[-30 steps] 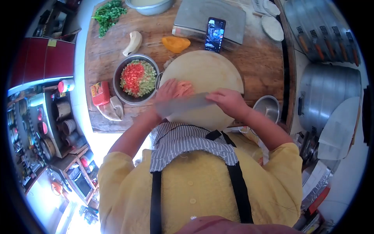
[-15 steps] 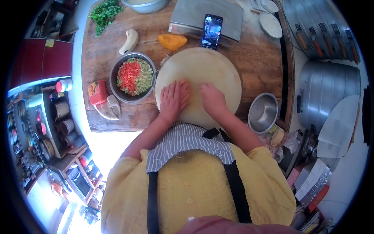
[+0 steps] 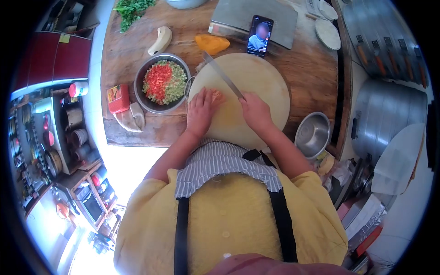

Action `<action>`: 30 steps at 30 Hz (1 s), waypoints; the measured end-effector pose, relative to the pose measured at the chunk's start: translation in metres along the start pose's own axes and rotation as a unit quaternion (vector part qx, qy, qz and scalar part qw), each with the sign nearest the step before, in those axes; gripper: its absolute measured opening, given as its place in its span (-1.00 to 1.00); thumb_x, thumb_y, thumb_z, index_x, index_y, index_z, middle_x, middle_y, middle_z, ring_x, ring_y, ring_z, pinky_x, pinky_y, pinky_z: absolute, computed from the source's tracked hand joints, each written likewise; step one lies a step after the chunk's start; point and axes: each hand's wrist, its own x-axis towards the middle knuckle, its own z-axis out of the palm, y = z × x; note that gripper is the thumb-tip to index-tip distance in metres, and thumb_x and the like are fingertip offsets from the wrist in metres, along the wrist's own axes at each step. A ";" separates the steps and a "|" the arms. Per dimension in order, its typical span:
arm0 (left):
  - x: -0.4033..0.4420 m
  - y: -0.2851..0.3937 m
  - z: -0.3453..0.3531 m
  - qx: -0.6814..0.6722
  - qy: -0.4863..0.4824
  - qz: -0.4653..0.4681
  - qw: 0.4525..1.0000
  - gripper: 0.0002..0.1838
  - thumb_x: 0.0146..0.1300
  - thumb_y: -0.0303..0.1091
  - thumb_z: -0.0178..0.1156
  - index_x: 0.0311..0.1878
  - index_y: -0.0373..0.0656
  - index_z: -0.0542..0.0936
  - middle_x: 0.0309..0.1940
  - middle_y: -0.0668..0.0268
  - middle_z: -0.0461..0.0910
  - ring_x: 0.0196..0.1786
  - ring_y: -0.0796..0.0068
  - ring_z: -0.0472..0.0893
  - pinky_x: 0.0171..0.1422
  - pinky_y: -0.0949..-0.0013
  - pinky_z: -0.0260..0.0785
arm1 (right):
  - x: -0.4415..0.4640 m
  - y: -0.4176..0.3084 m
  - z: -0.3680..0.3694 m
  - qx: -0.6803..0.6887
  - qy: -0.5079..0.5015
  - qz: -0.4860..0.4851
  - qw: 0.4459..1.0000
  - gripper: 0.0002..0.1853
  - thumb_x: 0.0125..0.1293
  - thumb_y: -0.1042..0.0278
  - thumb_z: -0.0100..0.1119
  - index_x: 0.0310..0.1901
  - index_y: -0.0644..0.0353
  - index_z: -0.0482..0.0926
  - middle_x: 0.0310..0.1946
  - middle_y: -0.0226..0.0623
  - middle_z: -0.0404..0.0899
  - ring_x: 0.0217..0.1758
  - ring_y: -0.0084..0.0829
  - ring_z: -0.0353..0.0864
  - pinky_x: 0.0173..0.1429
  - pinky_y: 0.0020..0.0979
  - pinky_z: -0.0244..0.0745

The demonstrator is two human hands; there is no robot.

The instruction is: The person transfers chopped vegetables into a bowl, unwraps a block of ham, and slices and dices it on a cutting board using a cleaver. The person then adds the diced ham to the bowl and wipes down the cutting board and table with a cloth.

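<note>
On the round cutting board (image 3: 268,87), my left hand (image 3: 200,110) lies over a small pile of orange-pink slices (image 3: 217,97), its fingers stretched forward and partly covering them. My right hand (image 3: 255,111) is closed round the handle of a knife (image 3: 223,76). The blade points up and left across the board, beyond the slices. Beside the board on the left is a steel bowl (image 3: 139,90) with diced red (image 3: 157,82) and green (image 3: 175,87) pieces.
The wooden table (image 3: 311,82) also carries a phone (image 3: 260,36) against a grey metal box (image 3: 261,16), an orange wedge (image 3: 212,44), a pale peeled piece (image 3: 160,41), green herbs (image 3: 133,11) and a red packet (image 3: 118,98). An empty steel bowl (image 3: 313,135) stands right.
The knife has swung from lying across the board's near side to pointing up and left. My left hand has come to rest over the slices. The phone's picture differs.
</note>
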 end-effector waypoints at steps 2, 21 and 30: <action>-0.001 0.011 -0.010 -0.045 -0.005 -0.003 0.999 -0.18 0.08 -0.08 0.29 0.35 -0.25 0.23 0.32 0.00 0.24 0.31 0.02 0.28 0.38 0.08 0.12 | 0.001 -0.001 0.002 0.016 0.017 -0.011 1.000 -0.76 0.32 0.32 -0.04 -0.03 0.12 0.52 -0.23 -0.15 0.54 -0.24 -0.08 0.58 -0.20 -0.13 0.52; -0.001 0.016 -0.010 -0.039 0.031 0.008 0.999 -0.21 0.07 -0.11 0.30 0.33 -0.24 0.26 0.30 0.06 0.28 0.28 0.05 0.32 0.37 0.09 0.14 | 0.006 -0.011 0.009 0.015 -0.015 -0.034 0.999 -0.78 0.34 0.31 -0.04 -0.06 0.13 0.52 -0.24 -0.14 0.53 -0.25 -0.07 0.59 -0.18 -0.13 0.52; -0.021 0.010 0.000 -0.053 -0.046 -0.022 0.997 -0.22 0.10 -0.22 0.25 0.36 -0.27 0.19 0.31 0.06 0.25 0.28 0.03 0.30 0.39 0.09 0.11 | 0.009 -0.017 0.004 0.000 -0.060 -0.023 0.998 -0.74 0.34 0.30 -0.02 0.01 0.12 0.50 -0.22 -0.12 0.54 -0.23 -0.05 0.58 -0.17 -0.13 0.51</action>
